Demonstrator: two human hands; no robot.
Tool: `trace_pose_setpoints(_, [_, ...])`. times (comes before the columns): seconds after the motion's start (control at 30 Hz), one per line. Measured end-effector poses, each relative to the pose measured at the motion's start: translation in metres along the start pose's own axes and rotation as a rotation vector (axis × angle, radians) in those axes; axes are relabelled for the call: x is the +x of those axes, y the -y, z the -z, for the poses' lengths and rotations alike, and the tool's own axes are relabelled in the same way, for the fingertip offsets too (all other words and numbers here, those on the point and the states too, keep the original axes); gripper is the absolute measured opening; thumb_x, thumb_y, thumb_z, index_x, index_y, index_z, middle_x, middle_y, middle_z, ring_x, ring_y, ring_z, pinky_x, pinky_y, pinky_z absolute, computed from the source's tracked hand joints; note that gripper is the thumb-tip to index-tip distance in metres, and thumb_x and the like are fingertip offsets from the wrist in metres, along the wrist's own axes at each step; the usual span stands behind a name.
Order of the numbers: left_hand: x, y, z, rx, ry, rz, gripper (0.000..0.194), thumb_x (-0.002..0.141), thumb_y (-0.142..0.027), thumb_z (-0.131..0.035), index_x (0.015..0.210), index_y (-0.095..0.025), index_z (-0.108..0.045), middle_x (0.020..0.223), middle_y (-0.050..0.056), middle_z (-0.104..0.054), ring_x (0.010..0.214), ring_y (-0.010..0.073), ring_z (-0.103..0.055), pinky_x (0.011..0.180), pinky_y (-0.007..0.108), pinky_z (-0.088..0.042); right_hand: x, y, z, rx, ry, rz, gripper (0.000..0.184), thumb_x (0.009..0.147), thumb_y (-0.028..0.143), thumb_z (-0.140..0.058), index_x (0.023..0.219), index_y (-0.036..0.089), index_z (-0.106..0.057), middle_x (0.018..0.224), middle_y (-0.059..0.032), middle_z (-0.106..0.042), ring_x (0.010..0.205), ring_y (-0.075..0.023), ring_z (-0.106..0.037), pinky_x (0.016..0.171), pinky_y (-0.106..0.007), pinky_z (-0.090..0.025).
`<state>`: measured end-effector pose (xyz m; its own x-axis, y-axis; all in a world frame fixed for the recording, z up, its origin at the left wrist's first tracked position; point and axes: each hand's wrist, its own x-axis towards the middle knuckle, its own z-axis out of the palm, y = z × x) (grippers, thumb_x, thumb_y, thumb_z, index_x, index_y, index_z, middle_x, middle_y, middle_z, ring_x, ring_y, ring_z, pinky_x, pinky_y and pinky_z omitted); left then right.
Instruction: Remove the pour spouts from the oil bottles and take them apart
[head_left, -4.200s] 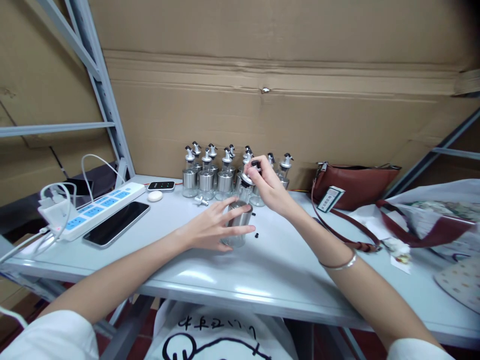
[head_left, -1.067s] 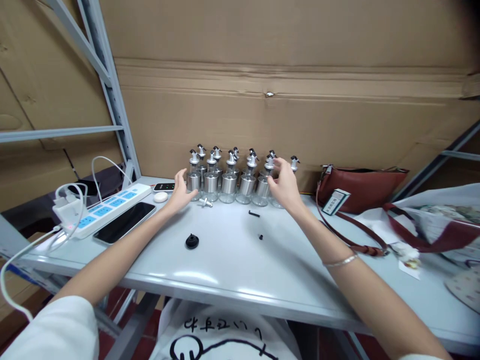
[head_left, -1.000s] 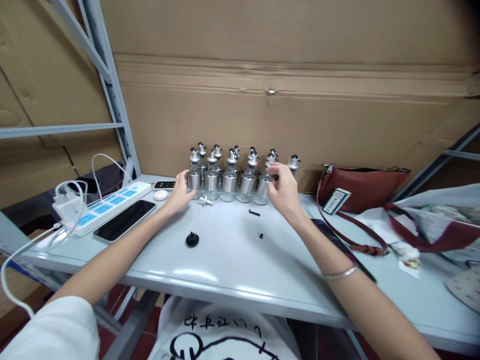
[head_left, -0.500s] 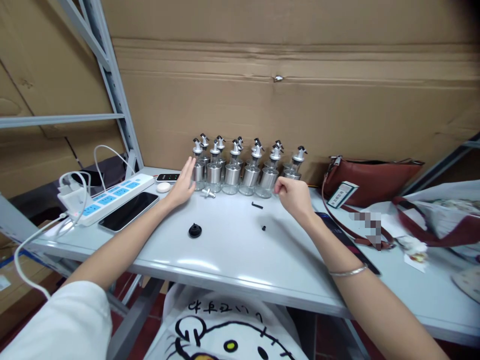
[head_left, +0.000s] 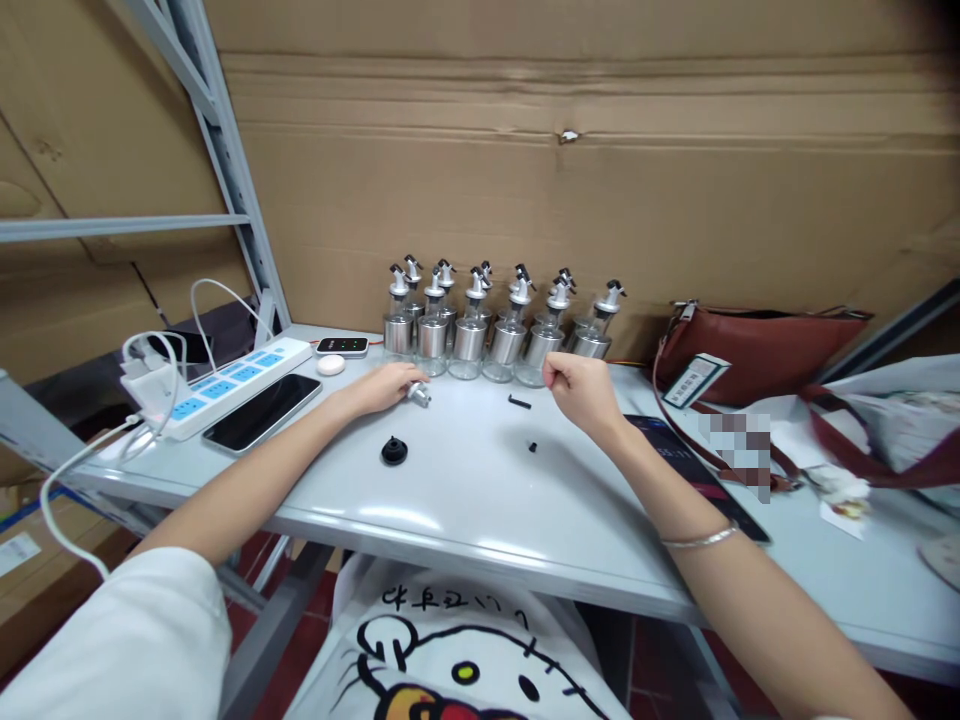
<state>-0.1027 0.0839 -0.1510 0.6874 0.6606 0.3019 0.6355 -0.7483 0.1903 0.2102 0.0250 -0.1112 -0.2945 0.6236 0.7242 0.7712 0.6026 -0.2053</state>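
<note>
My left hand (head_left: pixel 390 385) lies low over the table, its fingers closed on a small silver pourer spout (head_left: pixel 420 395). My right hand (head_left: pixel 583 392) is curled into a fist in front of the bottles' right end; whatever it may hold is hidden. Behind both hands stand several glass and steel oil bottles (head_left: pixel 469 338) in rows, topped with silver and black pourers. A round black stopper (head_left: pixel 394 451) rests nearer the table's front. Between the hands are a thin black lever (head_left: pixel 519 402) and a tiny black plug (head_left: pixel 533 447).
To the left are a white power strip (head_left: pixel 232 385) with cables, a phone (head_left: pixel 262 412), a small black device (head_left: pixel 342 346) and a white round case (head_left: pixel 330 366). On the right lie a dark phone (head_left: pixel 694 470) and a brown bag (head_left: pixel 765 355). Cardboard (head_left: pixel 450 200) walls the back.
My left hand has come down from beside the bottles and closed on the silver spout, which has shifted slightly toward me. The right fist has stayed about where it was.
</note>
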Motion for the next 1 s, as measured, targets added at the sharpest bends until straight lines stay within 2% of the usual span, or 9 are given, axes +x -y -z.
trace_pose_setpoints(0.23, [0.002, -0.021, 0.010, 0.148, 0.097, -0.021, 0.022, 0.084, -0.020, -0.046, 0.094, -0.018, -0.066, 0.093, 0.007, -0.064, 0.081, 0.0179, -0.060, 0.071, 0.025, -0.043, 0.000, 0.007, -0.002, 0.027, 0.033, 0.020, 0.015, 0.053, 0.006, -0.034, 0.051, 0.020, -0.035, 0.048, 0.0015, -0.044, 0.047, -0.0128, -0.043, 0.050, -0.022, -0.028])
trace_pose_setpoints(0.37, [0.003, -0.033, 0.012, 0.238, 0.114, -0.051, 0.027, 0.090, -0.029, -0.043, 0.083, -0.017, -0.066, 0.085, 0.007, -0.065, 0.072, 0.0160, -0.060, 0.064, 0.024, -0.038, -0.001, 0.011, -0.004, 0.045, 0.070, 0.050, 0.014, 0.053, 0.006, -0.033, 0.051, 0.021, -0.035, 0.048, 0.0012, -0.045, 0.048, -0.0128, -0.044, 0.050, -0.021, -0.028])
trace_pose_setpoints(0.5, [0.004, -0.050, 0.016, 0.301, 0.084, -0.109, 0.034, 0.093, -0.030, -0.036, 0.080, -0.016, -0.063, 0.078, 0.006, -0.064, 0.067, 0.0157, -0.058, 0.065, 0.026, -0.037, -0.003, 0.017, -0.005, 0.075, 0.109, 0.078, 0.014, 0.052, 0.006, -0.032, 0.053, 0.021, -0.035, 0.049, 0.0013, -0.045, 0.048, -0.0124, -0.043, 0.050, -0.021, -0.028])
trace_pose_setpoints(0.73, [0.005, -0.087, 0.018, 0.363, -0.055, -0.311, 0.040, 0.095, -0.029, -0.029, 0.076, -0.014, -0.060, 0.065, 0.005, -0.061, 0.062, 0.0151, -0.055, 0.066, 0.029, -0.037, -0.005, 0.032, -0.004, 0.160, 0.190, 0.201, 0.013, 0.052, 0.008, -0.030, 0.054, 0.021, -0.031, 0.048, 0.0023, -0.039, 0.045, -0.0104, -0.037, 0.049, -0.020, -0.027])
trace_pose_setpoints(0.87, [0.005, -0.090, 0.013, 0.449, -0.182, -0.411, 0.037, 0.089, -0.022, -0.035, 0.062, -0.015, -0.059, 0.053, 0.002, -0.058, 0.051, 0.0132, -0.051, 0.061, 0.028, -0.038, -0.008, 0.042, -0.004, 0.140, 0.190, 0.217, 0.014, 0.065, 0.009, -0.033, 0.062, 0.020, -0.042, 0.048, 0.0039, -0.041, 0.042, -0.0091, -0.037, 0.048, -0.019, -0.028])
trace_pose_setpoints(1.0, [0.004, -0.089, 0.010, 0.481, -0.341, -0.508, 0.035, 0.084, -0.018, -0.039, 0.055, -0.014, -0.058, 0.047, 0.000, -0.056, 0.045, 0.0118, -0.049, 0.055, 0.026, -0.038, -0.010, 0.048, -0.005, 0.067, 0.110, 0.196, 0.012, 0.079, 0.028, -0.046, 0.082, 0.018, -0.052, 0.048, 0.0067, -0.043, 0.040, -0.0077, -0.035, 0.048, -0.018, -0.028])
